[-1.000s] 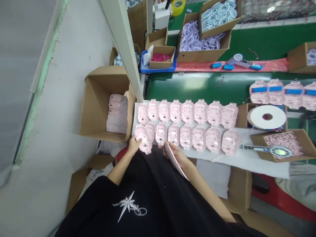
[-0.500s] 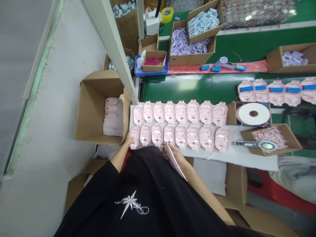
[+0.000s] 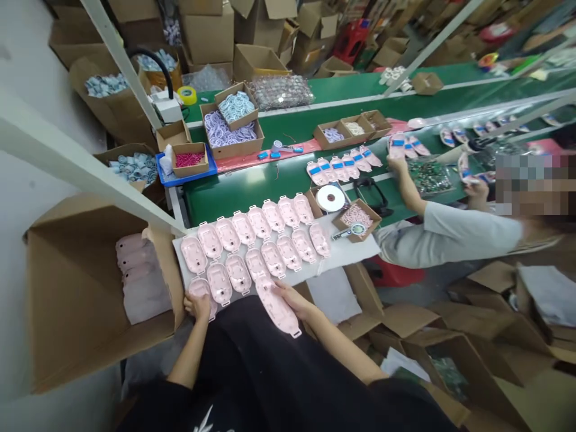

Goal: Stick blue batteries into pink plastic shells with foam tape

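Observation:
My right hand [image 3: 293,299] grips a pink plastic shell [image 3: 276,309] by its edge, in front of my body, with its moulded inner side facing up. At the near left corner of the white sheet [image 3: 346,253], my left hand [image 3: 198,305] has its fingers closed on the edge of another pink shell [image 3: 203,289], which it partly covers. Two rows of like shells, open side up, lie on the sheet; one of the back row is the shell [image 3: 194,254] at the left end.
A deep carton [image 3: 81,300] holding pink parts stands left, beside a white post [image 3: 130,174]. A tape roll [image 3: 330,198] and a box of small pink pieces [image 3: 360,217] sit right of the shells. Farther right, a co-worker's arm [image 3: 411,189] reaches over shells with blue blocks.
My view has swung up and right, bringing the co-worker into sight. The shell in my right hand has turned from edge-on to inner side up. My left hand stays at the corner shell.

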The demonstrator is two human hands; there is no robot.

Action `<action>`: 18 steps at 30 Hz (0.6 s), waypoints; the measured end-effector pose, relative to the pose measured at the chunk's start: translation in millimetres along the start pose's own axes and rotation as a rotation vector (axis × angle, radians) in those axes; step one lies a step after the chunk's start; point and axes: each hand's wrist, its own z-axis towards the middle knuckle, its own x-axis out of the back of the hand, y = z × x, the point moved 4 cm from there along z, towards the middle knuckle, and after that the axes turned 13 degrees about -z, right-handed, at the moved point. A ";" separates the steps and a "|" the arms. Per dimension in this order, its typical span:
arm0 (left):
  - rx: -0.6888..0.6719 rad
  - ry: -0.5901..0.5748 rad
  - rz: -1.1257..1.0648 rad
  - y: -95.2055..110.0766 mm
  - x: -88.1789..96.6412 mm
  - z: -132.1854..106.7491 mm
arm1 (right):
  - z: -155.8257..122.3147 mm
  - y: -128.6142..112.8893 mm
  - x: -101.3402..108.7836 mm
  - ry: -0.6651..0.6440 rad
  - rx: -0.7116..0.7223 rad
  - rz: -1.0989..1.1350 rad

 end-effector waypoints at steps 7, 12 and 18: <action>0.057 0.147 0.003 -1.3 1.9 -9.4 | -20.9 -2.3 75.0 0.118 0.184 0.154; -0.005 0.195 -0.018 32.9 1.1 -38.5 | -4.2 -55.0 123.8 0.029 0.260 0.158; 0.034 -0.059 -0.402 106.8 -57.5 -120.8 | 27.4 -84.9 152.7 -0.038 0.206 -0.003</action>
